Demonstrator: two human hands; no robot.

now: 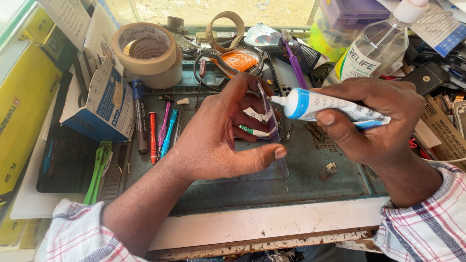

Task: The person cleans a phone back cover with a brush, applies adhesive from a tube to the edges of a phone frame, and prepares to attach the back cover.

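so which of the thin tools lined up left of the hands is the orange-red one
The orange-red screwdriver, second in the row: right of the dark marker, left of the pink tool and blue tool.

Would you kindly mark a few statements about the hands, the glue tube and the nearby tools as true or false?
1. The right hand holds a white-and-blue squeeze tube. True.
2. The tube's nozzle points away from the left hand. False: it points toward the thin flat panel held there.
3. The left hand holds the panel edge-on by thumb and fingers. True.
4. The wide roll of beige tape lies by the right sleeve. False: it sits far left, behind the blue work mat.
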